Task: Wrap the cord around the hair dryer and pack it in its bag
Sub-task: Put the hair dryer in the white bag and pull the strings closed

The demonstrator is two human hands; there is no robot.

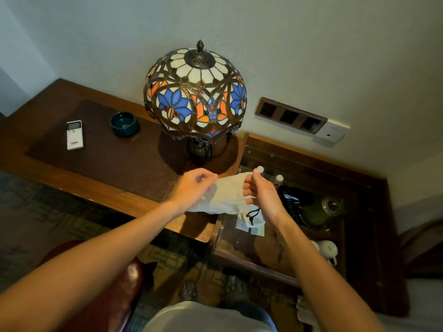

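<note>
Two hands: both up at once, stretching one pale cloth bag [227,196] in the air over the right end of the wooden desk [72,174].
Left hand [194,185]: fingers curled, pinching the bag's left edge; grasping cloth and nothing else.
Right hand [260,195]: thumb and fingers pinching the bag's right edge, with cloth draped over the fingers.
Bag: one, limp and wrinkled, spanning hand to hand; one dark drawstring knot [251,215] dangles from its lower right corner.
Hair dryer: I cannot pick it out for certain. A glossy black shape [291,200] lies in the open compartment [364,212] just beyond the right hand and may be it; no cord is plainly visible.
Step in hand: judged to be opening the bag's mouth, with the wrapping not shown done.
Doing it well: find the drawstring end first, since the knot marks the opening; slide the thumbs inside the hem and pull apart evenly so the cord channel loosens instead of bunching; keep the mouth facing up and wide enough for the dryer's bulkiest part.
Desk, left to right: one white remote [74,135], one dark green bowl [124,124], one stained-glass lamp [194,92].
Wall: one switch panel [290,115] with three dark sections, one white plate [332,133] beside it.
Compartment: two white bottle caps [279,177], one green teapot [320,212], at least two white cups [328,249].
</note>
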